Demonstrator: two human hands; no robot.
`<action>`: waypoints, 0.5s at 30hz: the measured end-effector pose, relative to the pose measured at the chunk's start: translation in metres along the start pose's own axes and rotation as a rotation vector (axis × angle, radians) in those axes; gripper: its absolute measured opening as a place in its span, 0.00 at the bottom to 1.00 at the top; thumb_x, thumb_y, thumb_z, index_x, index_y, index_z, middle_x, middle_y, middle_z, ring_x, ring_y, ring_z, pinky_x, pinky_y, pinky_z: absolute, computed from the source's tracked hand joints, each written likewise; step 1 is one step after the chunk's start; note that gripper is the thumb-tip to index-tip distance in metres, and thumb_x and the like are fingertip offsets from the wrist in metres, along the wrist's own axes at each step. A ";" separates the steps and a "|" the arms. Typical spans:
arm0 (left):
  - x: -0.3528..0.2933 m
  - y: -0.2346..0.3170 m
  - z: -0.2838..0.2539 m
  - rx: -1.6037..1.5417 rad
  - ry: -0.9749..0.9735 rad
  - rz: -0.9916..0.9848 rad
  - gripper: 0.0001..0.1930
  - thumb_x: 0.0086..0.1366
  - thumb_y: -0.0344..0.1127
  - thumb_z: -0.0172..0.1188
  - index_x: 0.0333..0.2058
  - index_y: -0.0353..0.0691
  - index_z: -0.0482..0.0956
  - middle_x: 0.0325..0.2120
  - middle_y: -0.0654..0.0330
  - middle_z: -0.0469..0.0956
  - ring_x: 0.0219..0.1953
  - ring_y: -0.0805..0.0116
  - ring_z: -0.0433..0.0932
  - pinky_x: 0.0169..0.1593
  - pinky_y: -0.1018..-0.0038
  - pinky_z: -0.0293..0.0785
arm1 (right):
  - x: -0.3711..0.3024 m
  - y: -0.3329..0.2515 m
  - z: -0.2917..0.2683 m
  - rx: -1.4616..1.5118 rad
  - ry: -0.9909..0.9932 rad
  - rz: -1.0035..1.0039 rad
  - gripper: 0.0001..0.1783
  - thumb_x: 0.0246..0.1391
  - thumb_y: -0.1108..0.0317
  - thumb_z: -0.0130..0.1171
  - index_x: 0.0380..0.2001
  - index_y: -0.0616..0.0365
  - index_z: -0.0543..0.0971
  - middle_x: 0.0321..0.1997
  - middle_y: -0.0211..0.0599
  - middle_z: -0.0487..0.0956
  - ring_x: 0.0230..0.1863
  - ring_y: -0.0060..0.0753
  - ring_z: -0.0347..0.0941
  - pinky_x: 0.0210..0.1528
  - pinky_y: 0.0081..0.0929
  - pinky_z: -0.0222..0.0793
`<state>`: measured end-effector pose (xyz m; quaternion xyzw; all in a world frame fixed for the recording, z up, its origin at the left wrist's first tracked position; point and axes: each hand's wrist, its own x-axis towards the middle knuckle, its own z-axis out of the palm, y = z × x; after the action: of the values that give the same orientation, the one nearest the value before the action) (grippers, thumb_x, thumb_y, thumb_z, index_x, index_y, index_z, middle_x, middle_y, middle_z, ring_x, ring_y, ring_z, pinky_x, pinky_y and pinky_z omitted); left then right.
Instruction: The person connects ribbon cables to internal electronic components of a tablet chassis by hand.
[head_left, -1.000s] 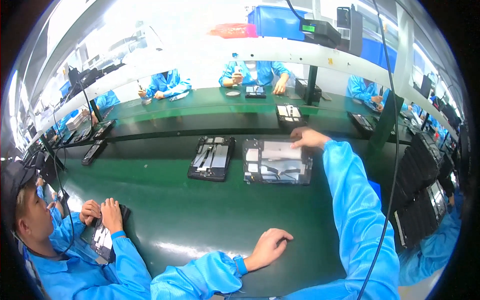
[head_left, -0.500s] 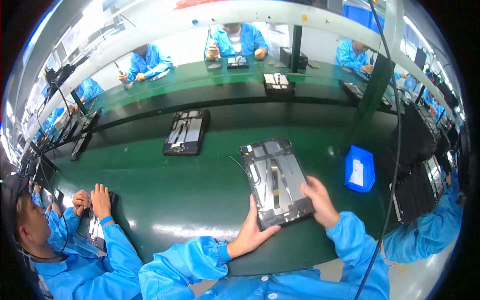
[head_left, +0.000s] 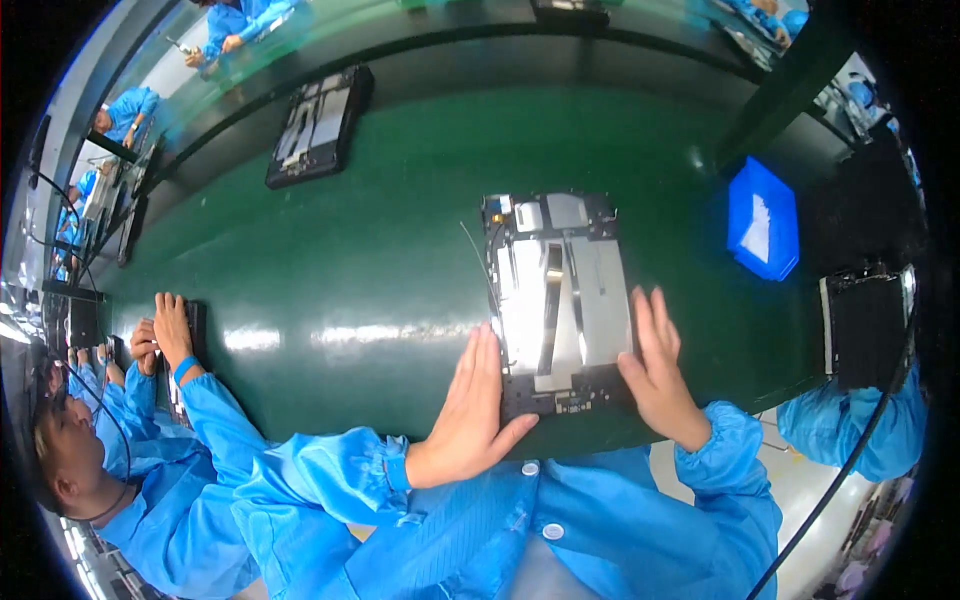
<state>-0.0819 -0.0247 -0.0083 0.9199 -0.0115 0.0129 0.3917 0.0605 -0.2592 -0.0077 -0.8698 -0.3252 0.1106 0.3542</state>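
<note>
Device (head_left: pixel 606 300), tablet-shaped, flat near front edge of green table (head_left: pixel 400 240) with inner side upward, probably for viewing, between left hand (head_left: pixel 468 412), straight-fingered along one side, and right hand (head_left: pixel 660 375), loosely spread with thumb at the other, seemingly for steadying, blue bin (head_left: pixel 784 232) well aside.

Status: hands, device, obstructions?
Left hand, right hand open, either side of opened device. Device on green table, internals exposed. Blue bin to right, not obstructing.
</note>
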 end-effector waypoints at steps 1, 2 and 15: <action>0.000 0.000 -0.002 0.087 -0.005 0.035 0.53 0.59 0.44 0.64 0.65 0.18 0.34 0.66 0.27 0.37 0.70 0.31 0.36 0.71 0.50 0.35 | 0.003 -0.001 -0.003 -0.007 0.051 -0.081 0.34 0.62 0.66 0.48 0.70 0.61 0.53 0.74 0.56 0.48 0.74 0.60 0.40 0.72 0.47 0.33; 0.006 0.001 -0.005 0.004 0.097 0.016 0.44 0.60 0.44 0.63 0.65 0.24 0.49 0.67 0.31 0.42 0.70 0.31 0.38 0.70 0.46 0.35 | 0.007 -0.005 -0.007 -0.035 0.078 -0.111 0.32 0.62 0.67 0.48 0.67 0.61 0.57 0.74 0.54 0.50 0.74 0.59 0.40 0.71 0.47 0.34; 0.067 -0.029 -0.014 0.396 0.515 0.871 0.09 0.52 0.35 0.65 0.33 0.56 0.84 0.39 0.71 0.80 0.50 0.67 0.71 0.61 0.59 0.56 | 0.043 -0.035 -0.007 -0.032 0.047 -0.362 0.14 0.48 0.68 0.63 0.41 0.52 0.78 0.49 0.35 0.76 0.59 0.42 0.65 0.61 0.42 0.51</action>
<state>-0.0140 0.0049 -0.0171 0.8532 -0.2927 0.4012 0.1594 0.0792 -0.2157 0.0232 -0.8049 -0.4697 0.0197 0.3621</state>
